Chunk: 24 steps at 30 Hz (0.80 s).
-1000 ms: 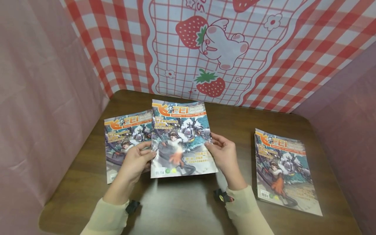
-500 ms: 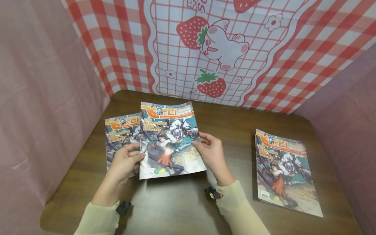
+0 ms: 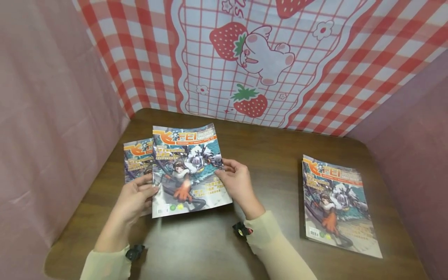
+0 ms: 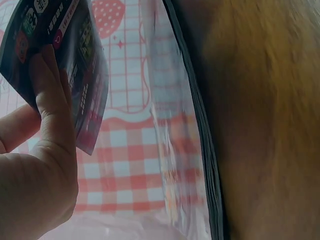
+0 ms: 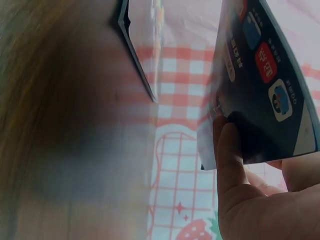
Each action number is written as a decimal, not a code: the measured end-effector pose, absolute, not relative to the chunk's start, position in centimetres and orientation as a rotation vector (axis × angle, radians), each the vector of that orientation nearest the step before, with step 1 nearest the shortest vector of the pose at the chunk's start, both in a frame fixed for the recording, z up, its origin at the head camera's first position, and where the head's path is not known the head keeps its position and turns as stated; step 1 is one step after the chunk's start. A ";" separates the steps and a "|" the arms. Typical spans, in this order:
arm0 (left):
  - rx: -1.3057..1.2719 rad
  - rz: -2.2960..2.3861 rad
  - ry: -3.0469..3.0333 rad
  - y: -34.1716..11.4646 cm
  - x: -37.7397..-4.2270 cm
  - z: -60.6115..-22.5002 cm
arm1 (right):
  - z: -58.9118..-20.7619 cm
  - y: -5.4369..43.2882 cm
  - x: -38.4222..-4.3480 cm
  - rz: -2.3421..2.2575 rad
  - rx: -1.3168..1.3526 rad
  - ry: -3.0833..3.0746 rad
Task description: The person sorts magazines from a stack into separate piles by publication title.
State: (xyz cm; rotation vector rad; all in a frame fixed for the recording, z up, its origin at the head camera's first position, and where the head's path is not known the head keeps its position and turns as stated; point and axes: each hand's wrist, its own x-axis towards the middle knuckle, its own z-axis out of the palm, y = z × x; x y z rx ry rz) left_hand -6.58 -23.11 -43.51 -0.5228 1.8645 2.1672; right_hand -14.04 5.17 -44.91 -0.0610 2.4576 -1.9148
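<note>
Far left of the frame: pink curtain (image 3: 52,97), dull cloth in soft vertical folds. Right of that, left of centre: left stack (image 3: 136,159) on the wood-grain tabletop (image 3: 276,171), glossy printed covers, layered dark edges showing in the left wrist view, mostly hidden in the head view.

Left hand (image 3: 134,196): clamped on the left edge of the held magazine (image 3: 187,169), thumb on the cover, fingers behind. Held magazine: left of centre, between both hands, raised off the tabletop. Long axis running up the frame. Thin, floppy rectangle, top edge bowed, slick cover with a glare patch, dark back with printed icons in the wrist views.

Key relation, as judged: held magazine above and to the right of left stack, overlapping in the head view, edges not lined up. Left hand nearer that stack, right hand farther off.

Upper middle: checked cloth (image 3: 245,58), red and white, strawberry print, light creases.

Right hand (image 3: 238,184): clamped on the right edge, same thumb-over pinch. Well apart, right of the frame: right stack (image 3: 339,210), matching cover, slim block, long axis leaning down to the right, no hand on it.
</note>
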 end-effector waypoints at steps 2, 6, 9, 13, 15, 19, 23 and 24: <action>-0.531 2.152 1.878 -23.5 -6.5 -43.6 | -45.1 4.7 -14.1 -1.910 -0.061 2.453; -0.539 2.127 1.935 -24.1 -6.2 -43.8 | -45.3 4.0 -14.1 -1.895 -0.091 2.442; -0.526 2.126 1.964 -24.5 -6.2 -43.9 | -45.3 3.4 -14.2 -1.885 -0.118 2.436; -0.511 2.134 1.960 -25.2 -6.2 -43.8 | -45.5 2.7 -14.4 -1.882 -0.126 2.421; -0.516 2.134 1.965 -25.5 -6.2 -43.8 | -45.5 2.4 -14.6 -1.882 -0.134 2.412; -0.533 2.123 1.984 -26.2 -6.2 -44.0 | -45.6 1.8 -14.8 -1.865 -0.173 2.424; -0.532 2.085 2.024 -26.6 -6.3 -44.0 | -45.7 1.2 -15.2 -1.840 -0.199 2.445; -0.528 2.069 2.042 -26.7 -6.4 -44.0 | -45.8 1.1 -15.3 -1.836 -0.197 2.449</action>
